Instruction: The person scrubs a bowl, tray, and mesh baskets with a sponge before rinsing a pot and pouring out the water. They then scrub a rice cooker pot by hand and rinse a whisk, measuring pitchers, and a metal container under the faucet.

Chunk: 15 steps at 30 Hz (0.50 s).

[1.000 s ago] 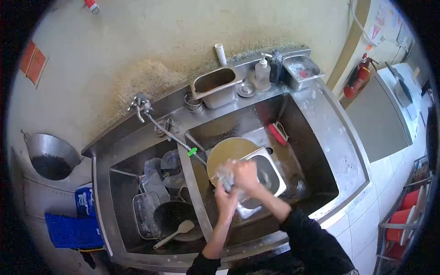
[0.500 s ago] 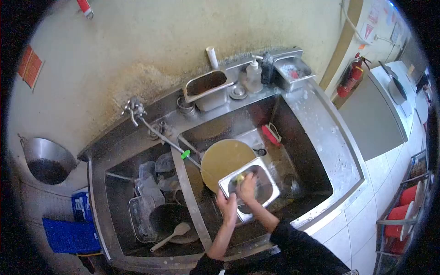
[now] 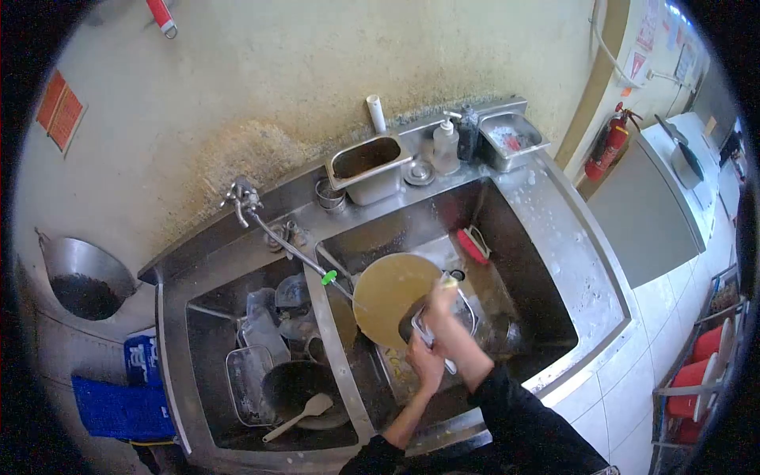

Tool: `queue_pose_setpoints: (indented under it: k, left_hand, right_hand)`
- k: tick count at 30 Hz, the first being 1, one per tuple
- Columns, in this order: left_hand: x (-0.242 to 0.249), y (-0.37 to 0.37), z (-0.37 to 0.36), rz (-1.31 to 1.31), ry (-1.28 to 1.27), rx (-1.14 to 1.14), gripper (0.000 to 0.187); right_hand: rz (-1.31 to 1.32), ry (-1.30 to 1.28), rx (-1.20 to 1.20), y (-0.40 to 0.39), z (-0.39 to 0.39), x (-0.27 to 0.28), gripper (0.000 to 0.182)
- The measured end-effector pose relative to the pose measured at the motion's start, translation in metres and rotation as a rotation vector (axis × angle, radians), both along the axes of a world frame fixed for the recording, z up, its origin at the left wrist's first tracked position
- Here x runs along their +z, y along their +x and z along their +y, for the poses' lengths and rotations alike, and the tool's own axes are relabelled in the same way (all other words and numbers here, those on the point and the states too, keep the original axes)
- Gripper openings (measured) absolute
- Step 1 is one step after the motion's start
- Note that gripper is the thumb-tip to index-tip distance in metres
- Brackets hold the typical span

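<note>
A small rectangular metal pan (image 3: 466, 315) is held tilted over the right sink basin, largely covered by my hands. My left hand (image 3: 427, 362) is closed on its near edge. Across the pan, my right hand (image 3: 440, 307) is closed on a yellow-green sponge (image 3: 450, 282), which shows at the fingertips. Behind the pan stands a large round container of cloudy tan water (image 3: 393, 286), partly overlapped by the pan and my hands. A red-and-white scrub brush (image 3: 473, 245) rests farther back in the basin.
A spatula (image 3: 305, 416), a dark pan (image 3: 289, 388) and a wire-rimmed basket (image 3: 248, 384) lie in the left basin. The faucet hose (image 3: 289, 247) reaches over the divider. On the back ledge stand a deep metal pan (image 3: 372, 186), a pump bottle (image 3: 446, 150) and another metal pan (image 3: 511, 146).
The metal pan has turned from facing up to a steep tilt. My right hand and the sponge have moved from inside it to its upper side; my left hand has shifted right.
</note>
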<state>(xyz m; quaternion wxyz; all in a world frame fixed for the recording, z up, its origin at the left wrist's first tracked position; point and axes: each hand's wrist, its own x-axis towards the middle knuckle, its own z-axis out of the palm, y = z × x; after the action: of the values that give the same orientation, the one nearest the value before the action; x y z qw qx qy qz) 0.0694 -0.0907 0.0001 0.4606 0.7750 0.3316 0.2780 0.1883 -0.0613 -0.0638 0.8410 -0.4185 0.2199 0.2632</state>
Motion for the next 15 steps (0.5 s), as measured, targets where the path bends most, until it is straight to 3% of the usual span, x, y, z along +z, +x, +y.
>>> queue_pose_setpoints:
  k: [2,4,5,6,8,9,11,12,13,15]
  left_hand:
    - [-0.011,0.007,0.012,-0.067,0.004,0.011,0.037]
    - [-0.008,0.000,0.032,0.030,-0.115,-0.070,0.035]
    - [-0.013,0.003,0.041,-0.093,-0.141,-0.062,0.034]
    - [-0.016,0.006,0.050,-0.215,-0.165,-0.060,0.032]
    - [-0.019,0.007,0.057,-0.116,-0.258,-0.035,0.031]
    - [-0.019,0.008,0.055,-0.197,-0.374,0.007,0.030]
    - [-0.017,0.016,0.057,-0.362,-0.597,0.081,0.030]
    - [-0.018,0.015,0.064,-0.302,-0.556,0.066,0.030]
    - [-0.018,0.011,0.075,-0.239,-0.517,0.054,0.031]
    - [0.005,0.007,0.081,-0.232,-0.563,0.048,0.031]
  right_hand:
    - [-0.428,-0.574,-0.054,-0.043,0.010,-0.008,0.041]
    - [-0.517,-0.536,0.409,-0.047,-0.021,0.009,0.042]
    - [-0.558,-0.495,0.632,-0.045,-0.029,0.019,0.043]
    - [-0.630,-0.521,0.683,-0.045,-0.030,0.025,0.041]
    - [-0.779,-0.586,0.800,-0.041,-0.035,0.032,0.038]
    - [-0.736,-0.400,0.816,-0.037,-0.033,0.025,0.044]
    - [-1.205,-0.436,1.056,-0.036,-0.037,0.000,0.046]
    - [-1.436,-0.446,1.178,-0.039,-0.041,-0.008,0.046]
    - [-1.280,-0.359,1.284,-0.043,-0.049,0.013,0.050]
    - [-1.304,-0.633,1.575,-0.036,-0.080,0.050,0.053]
